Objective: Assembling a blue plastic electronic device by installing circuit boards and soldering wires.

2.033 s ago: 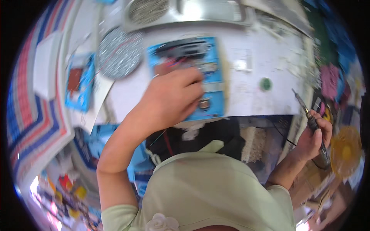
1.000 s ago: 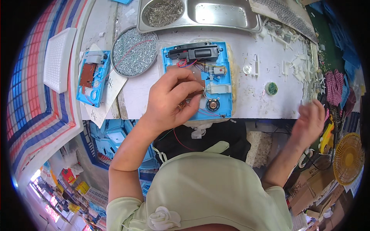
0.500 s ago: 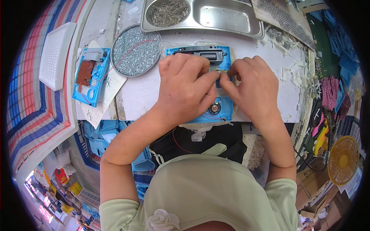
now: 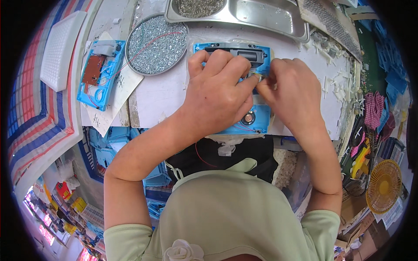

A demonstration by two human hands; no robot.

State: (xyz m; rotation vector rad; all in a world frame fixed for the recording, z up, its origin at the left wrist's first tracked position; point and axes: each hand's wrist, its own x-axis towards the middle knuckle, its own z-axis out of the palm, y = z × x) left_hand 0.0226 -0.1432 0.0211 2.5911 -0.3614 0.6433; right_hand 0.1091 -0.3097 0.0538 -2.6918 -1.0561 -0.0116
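A blue plastic housing (image 4: 264, 114) lies in front of me near the table's edge. It has a black fitting (image 4: 249, 53) at its far end and a small round speaker (image 4: 248, 117) with thin red wires at its near end. My left hand (image 4: 221, 91) covers much of the housing's left and middle, thumb and forefinger closed together. Facing it from the right, my right hand (image 4: 294, 91) also has its fingertips pinched. They meet over the middle of the housing, where a thin pale yellowish strand shows; what each hand grips is mostly hidden.
A round tray of small screws (image 4: 152, 45) stands left of the housing. Farther left lies another blue housing (image 4: 98, 76) with a brown board, on a paper sheet (image 4: 124, 85). A metal compartment tray (image 4: 265, 19) is behind. White plastic bits (image 4: 337, 85) lie scattered on the right.
The view has shifted slightly, so the housing and trays sit a little higher and the housing farther right. Both hands stay pinched together over the housing's middle.
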